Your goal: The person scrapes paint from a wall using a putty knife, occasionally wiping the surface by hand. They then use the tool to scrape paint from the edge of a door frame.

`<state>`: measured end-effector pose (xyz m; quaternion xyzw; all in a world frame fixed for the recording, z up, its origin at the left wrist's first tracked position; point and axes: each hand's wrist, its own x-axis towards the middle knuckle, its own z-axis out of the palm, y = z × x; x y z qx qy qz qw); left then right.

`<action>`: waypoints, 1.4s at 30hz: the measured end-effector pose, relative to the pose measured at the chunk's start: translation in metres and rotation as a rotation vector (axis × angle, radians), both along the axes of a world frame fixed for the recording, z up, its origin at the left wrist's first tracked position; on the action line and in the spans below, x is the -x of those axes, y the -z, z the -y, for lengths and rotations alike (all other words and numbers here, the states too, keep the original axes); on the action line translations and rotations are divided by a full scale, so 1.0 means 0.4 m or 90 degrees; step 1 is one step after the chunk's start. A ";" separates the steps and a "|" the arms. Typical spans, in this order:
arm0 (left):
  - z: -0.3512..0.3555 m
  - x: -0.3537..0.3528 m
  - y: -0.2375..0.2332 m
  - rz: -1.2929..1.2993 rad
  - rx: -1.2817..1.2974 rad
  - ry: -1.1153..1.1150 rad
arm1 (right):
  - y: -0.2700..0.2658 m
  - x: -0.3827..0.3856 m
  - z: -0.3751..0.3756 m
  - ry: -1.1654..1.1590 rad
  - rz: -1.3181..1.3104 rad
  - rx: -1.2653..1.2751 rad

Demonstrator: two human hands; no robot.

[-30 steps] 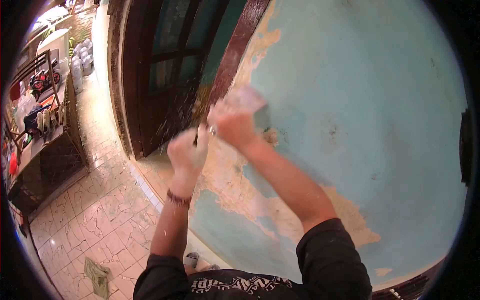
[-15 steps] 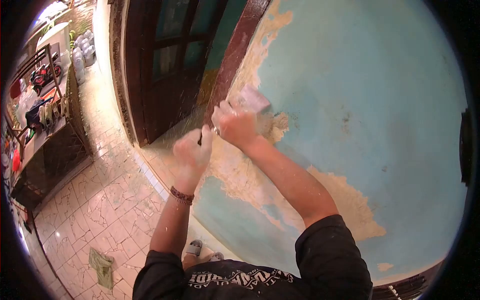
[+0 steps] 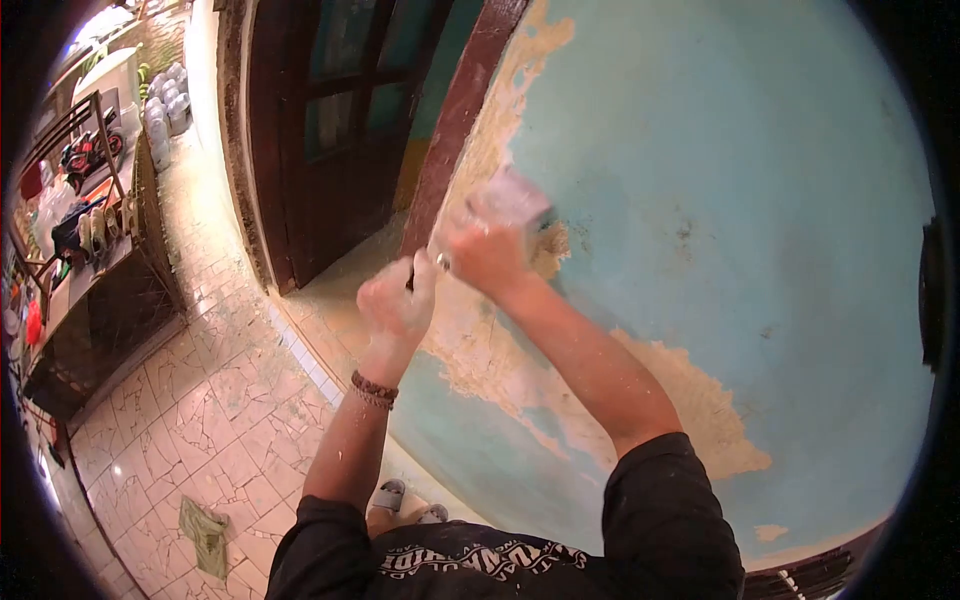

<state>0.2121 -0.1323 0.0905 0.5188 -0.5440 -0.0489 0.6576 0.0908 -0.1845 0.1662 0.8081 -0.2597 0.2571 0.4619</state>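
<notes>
A wide-bladed scraper (image 3: 520,203), blurred by motion, is pressed against the blue-green wall (image 3: 720,130) beside the door frame. Close behind its blade, my right hand (image 3: 486,252) is wrapped round it. Lower on the handle, my left hand (image 3: 396,303) is closed, its thumb pointing up along the dark grip; dust whitens both hands. Just below the blade lies a ragged edge of paint (image 3: 553,250), with tan plaster (image 3: 690,390) bared there and in a large patch further down. My right hand and the blur hide part of the scraper.
A reddish-brown door frame (image 3: 462,125) and dark wooden door (image 3: 340,180) stand left of the wall. On the tiled floor (image 3: 200,420) lie a green cloth (image 3: 205,535) and scattered flakes. A cluttered cabinet (image 3: 110,310) stands at far left, with plastic bottles (image 3: 168,95) beyond.
Both hands and the scraper have shifted a little to the right along the wall. The blade is more blurred now. Fewer flakes show in the air near the door.
</notes>
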 end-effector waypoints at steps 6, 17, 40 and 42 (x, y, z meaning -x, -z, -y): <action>0.020 -0.004 -0.124 0.004 0.074 0.032 | -0.123 0.002 -0.013 0.056 0.078 -0.021; -0.026 -0.036 -0.004 -0.006 -0.015 -0.009 | 0.035 -0.026 -0.031 -0.014 0.114 -0.097; -0.031 0.017 0.005 -0.013 -0.026 0.028 | 0.020 0.019 -0.044 0.038 0.071 -0.106; -0.035 0.013 -0.005 -0.007 0.004 0.045 | 0.011 0.014 -0.055 0.027 0.091 -0.143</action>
